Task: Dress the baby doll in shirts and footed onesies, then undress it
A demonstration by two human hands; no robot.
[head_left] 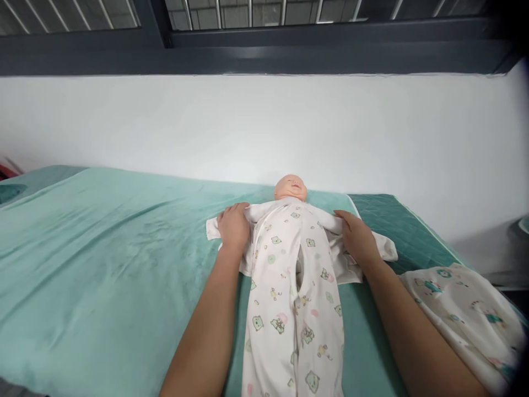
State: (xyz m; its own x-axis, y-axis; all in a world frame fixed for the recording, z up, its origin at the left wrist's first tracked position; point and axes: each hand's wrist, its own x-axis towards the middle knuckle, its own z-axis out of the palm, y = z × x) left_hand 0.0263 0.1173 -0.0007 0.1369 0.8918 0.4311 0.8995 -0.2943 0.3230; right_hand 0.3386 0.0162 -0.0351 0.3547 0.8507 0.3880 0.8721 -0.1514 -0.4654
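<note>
A baby doll (290, 188) lies on its back, its head near the wall. It has a white long-sleeved top (347, 267), and a white printed baby garment (285, 320) with two long legs and a gap at the crotch covers its front. My left hand (234, 225) is closed around the sleeve on the left, whose cuff sticks out past my fingers. On the opposite side, my right hand (359, 237) has its fingers curled on the other sleeve, its cuff reaching out to the right. The doll's arms and legs are hidden by cloth.
A light green sheet (103, 264) is spread beneath the doll, with a darker quilted green cover (397, 226) at the right. Folded printed white cloth (467, 314) lies beside my right forearm. A white wall (248, 127) and dark window frame (289, 55) stand behind.
</note>
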